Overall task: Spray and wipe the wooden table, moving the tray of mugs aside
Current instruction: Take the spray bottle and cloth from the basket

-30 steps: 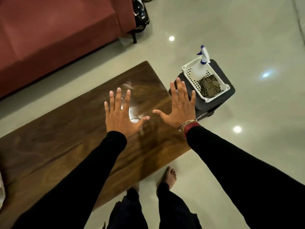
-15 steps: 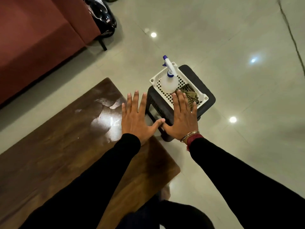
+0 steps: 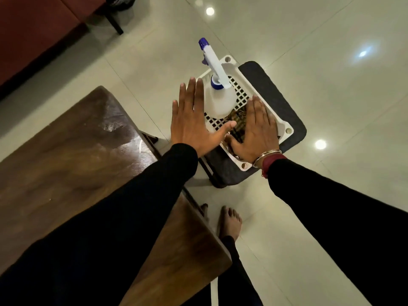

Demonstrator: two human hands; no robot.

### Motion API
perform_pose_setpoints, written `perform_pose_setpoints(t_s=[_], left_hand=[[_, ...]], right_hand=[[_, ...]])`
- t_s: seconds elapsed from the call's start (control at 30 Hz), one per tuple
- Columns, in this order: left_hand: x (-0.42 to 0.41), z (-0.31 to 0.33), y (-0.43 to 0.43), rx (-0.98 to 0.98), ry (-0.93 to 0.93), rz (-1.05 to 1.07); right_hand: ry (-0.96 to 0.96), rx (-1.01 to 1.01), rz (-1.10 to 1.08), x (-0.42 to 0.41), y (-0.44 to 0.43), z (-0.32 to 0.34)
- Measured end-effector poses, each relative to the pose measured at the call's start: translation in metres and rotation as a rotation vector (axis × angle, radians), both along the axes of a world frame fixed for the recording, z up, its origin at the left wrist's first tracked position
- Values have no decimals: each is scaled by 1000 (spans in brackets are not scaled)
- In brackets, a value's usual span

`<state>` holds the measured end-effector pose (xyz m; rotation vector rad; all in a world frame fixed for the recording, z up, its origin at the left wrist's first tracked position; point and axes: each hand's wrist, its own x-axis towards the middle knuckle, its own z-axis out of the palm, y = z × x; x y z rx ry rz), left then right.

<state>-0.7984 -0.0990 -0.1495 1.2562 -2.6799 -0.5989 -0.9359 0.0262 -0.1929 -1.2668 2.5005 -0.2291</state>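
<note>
Reaching: the left hand point(image 3: 192, 122) and the right hand point(image 3: 256, 131) stretch out in black sleeves point(image 3: 141, 206), past the end of the worktop point(image 3: 77, 162) and over a small stool point(image 3: 276, 93).
Left hand: flat, palm down, fingers straight and close together, thumb spread, holding nothing. It is over the near-left edge of the basket point(image 3: 284, 127), just beside the spray bottle point(image 3: 218, 98). Whether it touches either one I cannot tell.
Right hand: also flat and released, palm down over the cloth point(image 3: 238, 120). I cannot tell whether it rests on the cloth or hangs just above it.
Spray bottle: white with a blue collar and a blue nozzle tip. It stands upright in the far-left part of the basket, with the nozzle pointing away from the person.
Cloth: dark and patterned. It lies in the basket against the bottle's base and is mostly covered by the right hand.
Basket: white plastic with a lattice bottom, sitting on top of the stool.
Stool: dark. It stands on the floor point(image 3: 331, 51) just off the worktop's corner, with a narrow gap between them.
Worktop: dark brown wood under the left forearm, with a pale, shiny patch near its far corner.
Floor: pale glossy tiles with bright spots of reflected light.
Seating: a red sofa point(image 3: 33, 29) stands at the upper left, well apart from the stool.
Wrist: thin metal bangles point(image 3: 267, 155) sit beside a dark red cuff on the right arm.
Below: one bare foot point(image 3: 229, 221) stands on the floor beside the worktop's near corner.
</note>
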Motion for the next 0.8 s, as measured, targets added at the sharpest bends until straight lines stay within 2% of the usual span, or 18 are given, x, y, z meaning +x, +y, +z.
perform_pose_setpoints(t_s=[0.2,0.37,0.47,0.63,0.8], left_hand=[[-51,2,-4,253,472,234],[-77,-6,-11,263,644,348],[-81,-9,-10,273,717,334],[-70,1,-1,268,768,302],[-39,39,11,155,761,236]], right_hand=[[-45,100,-10,3,-8,-12],[-50,107,-84,12,-18,-11],[-75,59,-126,16,-21,-11],[-222,-132,-245,16,-24,-1],[-348,-503,-332,15,-34,26]])
